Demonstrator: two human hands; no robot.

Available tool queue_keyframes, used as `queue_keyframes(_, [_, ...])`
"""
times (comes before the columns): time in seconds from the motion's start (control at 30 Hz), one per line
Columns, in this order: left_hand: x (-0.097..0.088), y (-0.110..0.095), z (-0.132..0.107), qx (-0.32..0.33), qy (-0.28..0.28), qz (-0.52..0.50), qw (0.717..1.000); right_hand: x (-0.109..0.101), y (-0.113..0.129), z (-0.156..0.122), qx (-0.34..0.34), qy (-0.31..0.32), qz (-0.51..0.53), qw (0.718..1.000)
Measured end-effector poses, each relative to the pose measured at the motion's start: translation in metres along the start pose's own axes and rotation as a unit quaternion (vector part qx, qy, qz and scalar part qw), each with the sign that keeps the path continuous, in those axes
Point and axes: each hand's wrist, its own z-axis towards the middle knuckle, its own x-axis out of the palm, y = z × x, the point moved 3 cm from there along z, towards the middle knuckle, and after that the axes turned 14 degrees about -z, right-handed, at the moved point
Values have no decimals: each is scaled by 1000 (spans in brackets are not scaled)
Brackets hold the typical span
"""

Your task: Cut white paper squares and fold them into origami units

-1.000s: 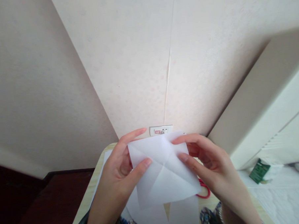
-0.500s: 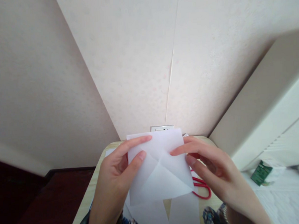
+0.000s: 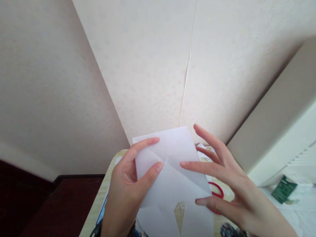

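Observation:
A creased sheet of white paper [image 3: 173, 180] is held up over the small table, its fold lines crossing near the middle. My left hand [image 3: 131, 179] grips its left side, index finger along the upper part and thumb pressed near the crossing creases. My right hand [image 3: 223, 175] is spread at the right side, with one fingertip at the paper's face and the thumb near its lower right corner. Red-handled scissors [image 3: 216, 192] lie partly hidden behind the paper and right hand. More white paper [image 3: 196, 225] lies below on the table.
The pale wooden table [image 3: 90, 221] stands against a papered wall [image 3: 146, 80]. Small folded white paper pieces [image 3: 202, 151] lie at its back right. A green packet [image 3: 284, 190] rests on a white surface at the far right.
My right hand has let go of the paper's right edge and its fingers have spread apart. The left thumb has slid inward toward the creases. The view has shifted slightly.

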Motion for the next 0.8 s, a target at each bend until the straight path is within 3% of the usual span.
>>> queue_keyframes(0.27, [3, -4, 0, 29, 16, 38, 999, -3, 3, 1, -5, -14, -16, 1000])
queue_keyframes(0.67, [12, -10, -8, 100, 36, 106, 989, -4, 4, 8, 21, -136, 39, 990])
queue_keyframes(0.8, [12, -10, -8, 99, 45, 93, 990, -5, 7, 10, -27, -128, 34, 991])
